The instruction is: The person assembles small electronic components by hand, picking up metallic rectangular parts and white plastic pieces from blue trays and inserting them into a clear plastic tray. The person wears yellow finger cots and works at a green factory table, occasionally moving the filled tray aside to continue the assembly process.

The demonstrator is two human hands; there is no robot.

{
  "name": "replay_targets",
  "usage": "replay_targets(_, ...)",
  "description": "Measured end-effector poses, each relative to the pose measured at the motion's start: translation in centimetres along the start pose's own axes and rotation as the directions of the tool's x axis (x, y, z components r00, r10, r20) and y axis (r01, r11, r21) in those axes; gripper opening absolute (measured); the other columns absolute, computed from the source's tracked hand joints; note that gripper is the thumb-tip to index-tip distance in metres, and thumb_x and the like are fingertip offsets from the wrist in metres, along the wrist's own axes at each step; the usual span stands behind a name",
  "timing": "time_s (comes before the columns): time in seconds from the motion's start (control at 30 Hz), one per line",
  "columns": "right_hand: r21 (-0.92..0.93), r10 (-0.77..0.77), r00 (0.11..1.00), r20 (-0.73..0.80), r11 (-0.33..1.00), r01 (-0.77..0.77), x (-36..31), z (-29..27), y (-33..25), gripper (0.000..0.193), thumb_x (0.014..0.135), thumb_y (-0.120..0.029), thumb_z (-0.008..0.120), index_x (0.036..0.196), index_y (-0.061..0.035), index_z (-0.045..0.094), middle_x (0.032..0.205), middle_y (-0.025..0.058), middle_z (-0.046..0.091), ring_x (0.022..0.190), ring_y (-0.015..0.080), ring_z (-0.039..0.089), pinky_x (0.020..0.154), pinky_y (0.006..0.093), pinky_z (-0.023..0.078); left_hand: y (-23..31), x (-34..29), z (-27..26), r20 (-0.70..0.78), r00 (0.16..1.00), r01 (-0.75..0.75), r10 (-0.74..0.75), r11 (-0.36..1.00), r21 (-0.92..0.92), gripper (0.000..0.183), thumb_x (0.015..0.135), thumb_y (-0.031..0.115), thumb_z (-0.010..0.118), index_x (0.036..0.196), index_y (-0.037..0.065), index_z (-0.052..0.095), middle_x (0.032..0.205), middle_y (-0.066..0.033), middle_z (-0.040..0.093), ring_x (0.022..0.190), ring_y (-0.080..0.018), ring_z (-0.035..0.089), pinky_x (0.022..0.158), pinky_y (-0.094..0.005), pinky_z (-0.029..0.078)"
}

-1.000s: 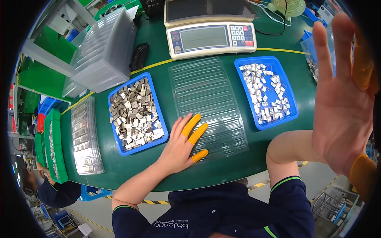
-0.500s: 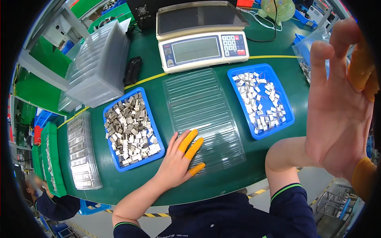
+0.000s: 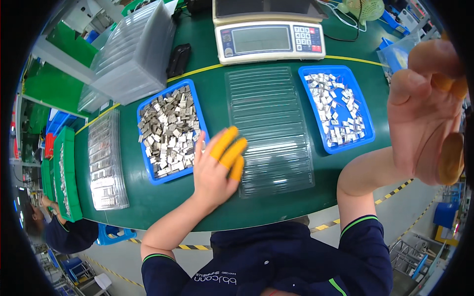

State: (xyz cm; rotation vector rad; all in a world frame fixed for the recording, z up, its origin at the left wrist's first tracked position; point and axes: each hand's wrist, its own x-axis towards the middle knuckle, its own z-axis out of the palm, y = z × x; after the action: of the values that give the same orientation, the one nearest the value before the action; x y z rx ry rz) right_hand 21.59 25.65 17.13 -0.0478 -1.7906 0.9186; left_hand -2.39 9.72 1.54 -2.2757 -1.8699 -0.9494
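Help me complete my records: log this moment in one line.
left hand: near clear ribbed tray, contact unclear | right hand: raised, partly curled | scale: beyond that tray

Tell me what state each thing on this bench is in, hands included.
Clear ribbed tray: lying flat
Left hand: open, at that tray's left edge; contact unclear
Right hand: raised, fingers bent
Left blue tray: heaped with grey and white connectors
Right blue tray: partly filled with white wired connectors
Scale: display looks blank
Clear plastic trays: stacked
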Motion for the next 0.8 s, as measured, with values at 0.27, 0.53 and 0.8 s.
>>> replay_targets(0.27, -0.044, 0.099, 0.995, 0.029, 0.994, -0.097, 0.7, 0.6, 0.9, 0.047, 0.085, -0.022, 0.061, 0.124, 0.0007, 0.047, 0.112, 0.0137, 0.056, 0.101, 0.0195, 0.056, 0.081, 0.0294, 0.044, -2.6, 0.1, -0.1, 0.030, 0.960, 0.244, -0.278, 0.887, 0.393, 0.059, 0.087, 0.029, 0.054, 0.121, -0.017, 0.040, 0.135, -0.0275, 0.035, 0.132, -0.0381, 0.026, 0.110, -0.0473, 0.018)
replay_targets(0.53, -0.300, 0.258, 0.966, 0.023, 0.923, -0.239, 1.7, 6.3, 2.3, 0.028, 0.087, -0.009, 0.058, 0.112, 0.0020, 0.058, 0.093, 0.0113, 0.066, 0.088, 0.0185, 0.063, 0.078, 0.0287, 0.048, -2.6, -0.3, -0.8, 0.074, 0.962, 0.230, -0.262, 0.928, 0.294, 0.075, 0.078, 0.037, 0.065, 0.128, -0.010, 0.037, 0.136, -0.0245, 0.035, 0.129, -0.0394, 0.030, 0.109, -0.0433, 0.022)
replay_targets(0.8, -0.773, 0.556, 0.829, 0.060, 0.551, -0.313, 0.9, 7.0, 5.9, 0.026, 0.083, -0.015, 0.055, 0.105, -0.0014, 0.061, 0.089, 0.0176, 0.064, 0.085, 0.0318, 0.061, 0.077, 0.0373, 0.046, -3.0, -0.6, -1.1, 0.084, 0.976, 0.177, -0.199, 0.958, 0.224, 0.083, 0.076, 0.041, 0.066, 0.133, -0.008, 0.030, 0.138, -0.0240, 0.033, 0.129, -0.0381, 0.031, 0.110, -0.0407, 0.022)
